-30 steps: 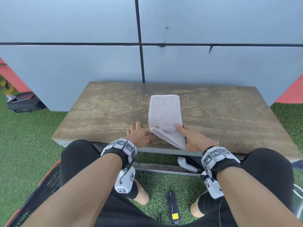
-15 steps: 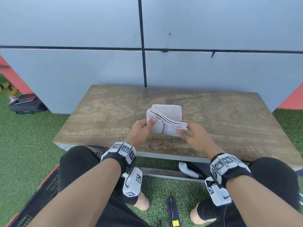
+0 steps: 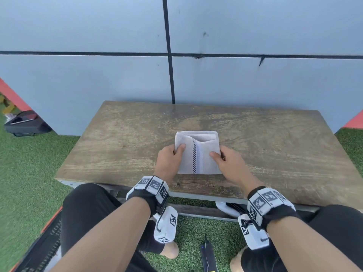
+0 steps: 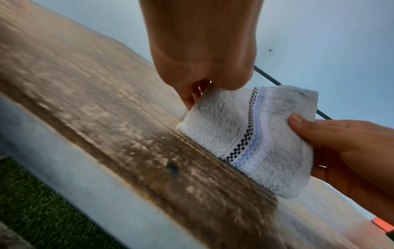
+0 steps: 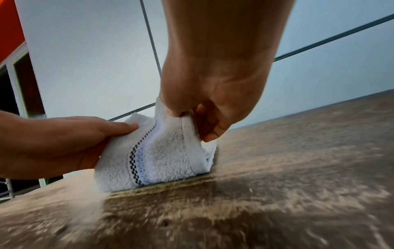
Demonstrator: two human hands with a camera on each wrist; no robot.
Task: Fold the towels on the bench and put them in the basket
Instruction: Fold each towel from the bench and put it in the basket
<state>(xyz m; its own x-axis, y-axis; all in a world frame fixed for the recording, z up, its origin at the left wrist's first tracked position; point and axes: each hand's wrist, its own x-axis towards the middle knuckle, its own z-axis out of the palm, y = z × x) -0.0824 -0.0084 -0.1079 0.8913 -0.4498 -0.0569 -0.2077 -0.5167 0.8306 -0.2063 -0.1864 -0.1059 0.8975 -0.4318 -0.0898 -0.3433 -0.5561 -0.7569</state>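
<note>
A person is sitting at the near edge of a wooden bench (image 3: 121, 146), working on a small white towel (image 3: 198, 154) that is lying near the middle of the bench top, a little toward the near side. The towel is already down to a compact, roughly square bundle, with a dark checked stripe and a pale blue band running from near to far across its top face. The left hand (image 3: 169, 160) is pinching the towel's left edge, thumb on top and fingers curled under the layers, and the right hand (image 3: 227, 163) is gripping the right edge the same way. Holding both sides at once is likely keeping the stacked layers from sliding apart while the last fold is being settled. In the wrist views the near edge is resting on the wood while the gripped sides are lifting slightly, so the bundle is sagging between the two hands. The far flap is standing a little open, showing an inner layer, which suggests the fold is not fully pressed flat yet. A dark basket (image 3: 41, 246) with an orange rim is showing at the lower left, on the green turf (image 3: 27, 173) beside the person's left leg, well apart from the towel. No towel is visibly lying in its shown corner.
</note>
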